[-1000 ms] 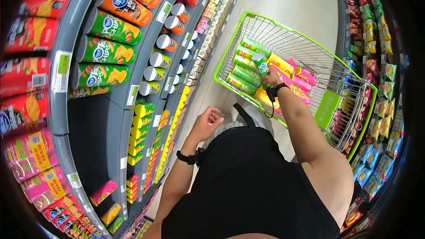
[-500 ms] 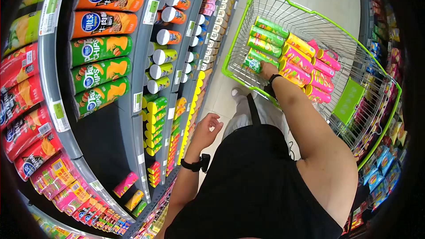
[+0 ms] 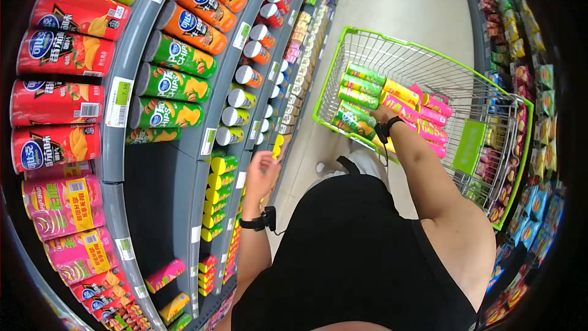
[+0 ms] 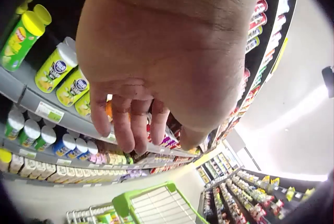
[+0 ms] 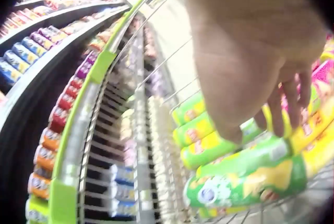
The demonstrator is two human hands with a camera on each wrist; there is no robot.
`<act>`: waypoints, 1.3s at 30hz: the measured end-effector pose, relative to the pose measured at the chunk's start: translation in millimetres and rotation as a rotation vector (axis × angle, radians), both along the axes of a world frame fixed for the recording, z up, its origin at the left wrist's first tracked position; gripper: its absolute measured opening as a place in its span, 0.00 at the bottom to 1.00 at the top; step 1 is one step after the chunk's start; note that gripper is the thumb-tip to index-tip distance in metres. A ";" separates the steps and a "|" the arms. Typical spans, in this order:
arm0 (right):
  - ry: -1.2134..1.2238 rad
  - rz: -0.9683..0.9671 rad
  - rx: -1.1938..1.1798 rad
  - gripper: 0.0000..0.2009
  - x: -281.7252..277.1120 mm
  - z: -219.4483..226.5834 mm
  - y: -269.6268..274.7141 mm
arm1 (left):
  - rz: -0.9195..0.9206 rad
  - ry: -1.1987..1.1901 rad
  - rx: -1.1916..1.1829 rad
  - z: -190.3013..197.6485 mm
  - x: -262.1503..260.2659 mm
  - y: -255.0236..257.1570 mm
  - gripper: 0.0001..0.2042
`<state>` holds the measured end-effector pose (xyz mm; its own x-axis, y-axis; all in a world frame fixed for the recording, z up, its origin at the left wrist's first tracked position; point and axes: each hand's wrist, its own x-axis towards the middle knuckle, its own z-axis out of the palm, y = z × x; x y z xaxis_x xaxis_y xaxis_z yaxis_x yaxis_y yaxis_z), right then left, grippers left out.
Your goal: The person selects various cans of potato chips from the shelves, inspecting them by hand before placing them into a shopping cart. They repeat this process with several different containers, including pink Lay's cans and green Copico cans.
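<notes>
My right hand is over the shopping cart, beside the green chip canisters lying in it. In the right wrist view, one green potato chip canister lies in front of the hand, whose loosely bent fingers point down at the canisters behind it. Yellow canisters and pink canisters lie farther right in the cart. My left hand hangs beside the shelf with relaxed fingers and holds nothing. Its palm fills much of the left wrist view, in front of shelved yellow-green canisters.
Shelves on the left carry red canisters, orange canisters and green canisters. A dark gap shows on one shelf. Bagged snacks line the right side. Pale floor runs ahead of the cart.
My right hand has lowered a green canister into the cart, where it now lies among the others. My left hand has moved left and up towards the shelf.
</notes>
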<state>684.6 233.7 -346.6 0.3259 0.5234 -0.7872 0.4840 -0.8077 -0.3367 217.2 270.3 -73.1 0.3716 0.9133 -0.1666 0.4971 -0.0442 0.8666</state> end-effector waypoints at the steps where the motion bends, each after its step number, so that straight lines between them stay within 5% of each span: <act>1: 0.041 -0.042 -0.010 0.27 3.0 22.2 -3.8 | 0.048 -0.034 0.005 -3.8 -6.6 5.5 0.09; 7: 0.284 -0.115 0.343 0.26 7.7 37.1 -28.0 | 0.206 -0.115 0.177 7.9 -27.9 23.6 0.04; 13: 0.465 0.103 0.497 0.26 -62.2 82.6 -35.6 | 0.431 -0.164 0.530 50.7 -58.3 44.5 0.05; 15: 0.474 0.137 0.499 0.28 -88.6 92.7 -42.4 | 0.531 -0.148 0.607 66.5 -64.3 58.1 0.10; 16: 0.401 0.245 0.450 0.31 -105.5 130.6 -41.0 | 0.581 -0.110 0.609 82.4 -62.7 63.0 0.13; 18: 0.109 0.341 0.439 0.32 -120.2 123.7 -44.3 | 0.632 -0.008 0.662 92.9 -60.9 77.4 0.22; 23: 0.193 0.403 0.447 0.33 -110.2 109.2 -38.6 | 0.625 0.254 0.722 106.9 -52.3 112.8 0.41; 27: 0.191 0.397 0.422 0.35 -108.8 115.4 -44.5 | 0.676 0.383 0.731 120.5 -42.2 124.7 0.46; 34: 0.190 0.464 0.413 0.40 -107.1 119.5 -44.2 | 0.715 0.267 0.630 120.3 -54.6 129.7 0.37; 39: 0.184 0.471 0.405 0.40 -104.3 110.0 -45.3 | 0.680 0.218 0.819 125.5 -56.2 103.7 0.30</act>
